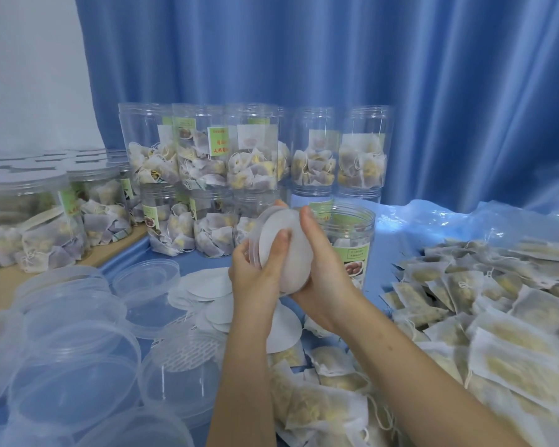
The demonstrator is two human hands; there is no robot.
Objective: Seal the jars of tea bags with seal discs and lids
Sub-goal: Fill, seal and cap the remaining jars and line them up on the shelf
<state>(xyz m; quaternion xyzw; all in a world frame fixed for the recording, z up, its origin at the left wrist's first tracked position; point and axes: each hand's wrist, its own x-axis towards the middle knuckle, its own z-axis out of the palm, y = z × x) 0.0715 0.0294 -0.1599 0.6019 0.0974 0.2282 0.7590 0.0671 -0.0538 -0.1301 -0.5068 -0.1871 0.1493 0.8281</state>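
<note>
Above the middle of the blue-covered counter [397, 221], both hands hold a clear round plastic lid [271, 246] tilted on edge, its hollow side facing the camera. A white, matte, circular seal disc [291, 253] lies inside it. The left hand [255, 272] grips the lid's lower left rim, its thumb pressing flat on the disc's face. The right hand [323, 266] cups the lid from the right, fingers curled behind it and thumb on the upper edge.

Just behind the hands stands an open clear cylindrical plastic jar [352, 240] with a ribbed threaded neck and a green label, partly hidden by the right hand. Loose white seal discs [207, 285], thin and papery, lie overlapping on the counter below the hands. To the left sits a heap of shallow transparent lids [78, 333], glossy and nested in places. Flat rectangular tea bags [497, 333] of white fibrous paper, with pale strings, spread across the right side and foreground.

Further back, open jars filled with tea bags [252, 150] are stacked in two tiers. At far left, capped jars [29, 217] stand on a tan surface. A pleated blue curtain [336, 59] hangs behind.
</note>
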